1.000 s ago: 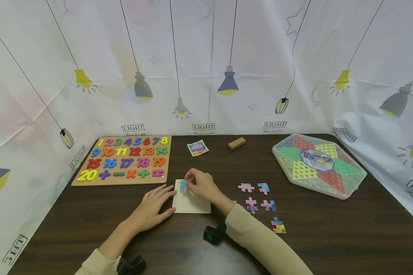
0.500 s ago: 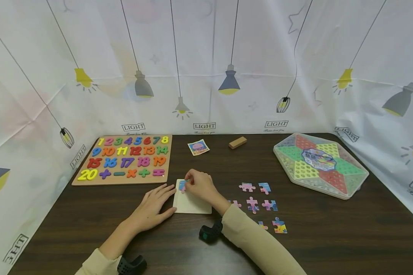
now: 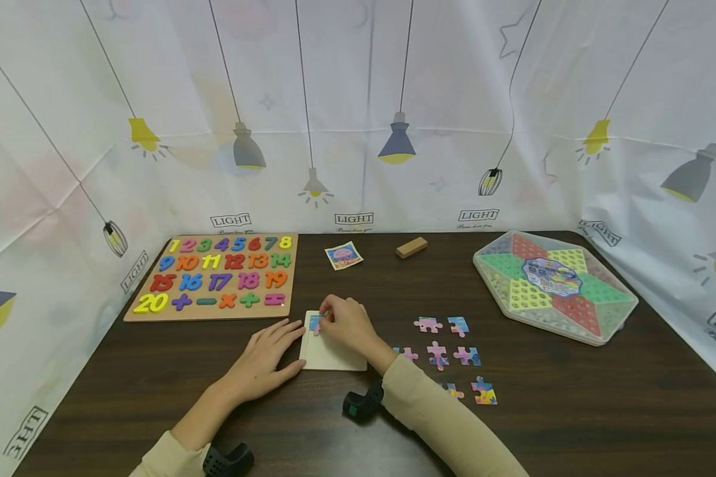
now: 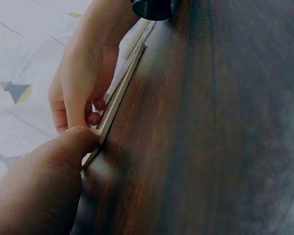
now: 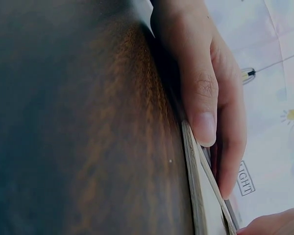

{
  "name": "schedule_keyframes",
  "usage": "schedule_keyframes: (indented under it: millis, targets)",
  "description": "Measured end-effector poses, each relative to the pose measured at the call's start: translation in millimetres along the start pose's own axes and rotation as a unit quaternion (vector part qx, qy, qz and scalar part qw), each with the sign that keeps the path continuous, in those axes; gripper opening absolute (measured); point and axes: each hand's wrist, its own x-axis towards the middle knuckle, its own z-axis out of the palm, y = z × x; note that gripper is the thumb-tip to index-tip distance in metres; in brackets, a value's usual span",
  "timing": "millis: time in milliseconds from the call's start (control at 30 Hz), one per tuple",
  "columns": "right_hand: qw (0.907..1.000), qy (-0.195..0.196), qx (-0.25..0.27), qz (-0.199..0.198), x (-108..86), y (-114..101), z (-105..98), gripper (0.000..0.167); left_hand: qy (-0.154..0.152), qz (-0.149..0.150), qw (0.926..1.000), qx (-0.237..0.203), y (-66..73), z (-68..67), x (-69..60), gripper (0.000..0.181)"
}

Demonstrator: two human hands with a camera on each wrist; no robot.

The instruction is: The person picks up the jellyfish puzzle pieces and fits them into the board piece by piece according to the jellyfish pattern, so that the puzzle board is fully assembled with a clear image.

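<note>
In the head view a pale square puzzle board (image 3: pixel 337 354) lies on the dark table. My left hand (image 3: pixel 261 361) rests along its left edge, fingers extended, thumb at the lower left corner. At the board's upper left corner my right hand (image 3: pixel 347 324) pinches a blue-and-pink jigsaw piece (image 3: pixel 314 322), partly hidden by the fingers. The left wrist view shows the thumb (image 4: pixel 78 142) against the thin board edge (image 4: pixel 118 93). To the right lie several loose jigsaw pieces (image 3: pixel 437 354), some partly behind the right forearm.
A wooden number board (image 3: pixel 211 311) lies at the back left. Behind the puzzle board are a small picture card (image 3: pixel 343 256) and a wooden block (image 3: pixel 412 248). A hexagonal game board (image 3: pixel 555 285) occupies the back right. A printed curtain (image 3: pixel 358 79) closes off the back.
My right forearm has shifted slightly left, uncovering more loose pieces. The pinched piece sits slightly closer to the upper left corner. My left hand has stayed put.
</note>
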Motion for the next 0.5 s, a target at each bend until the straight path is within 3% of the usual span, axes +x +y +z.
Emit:
schedule_keyframes:
  millis: [500]
  targets:
    - [1.0,-0.005,0.005,0.005,2.6,1.4,4.1,0.01,0.005,0.002,1.0,-0.001,-0.5,0.2,0.6,0.06]
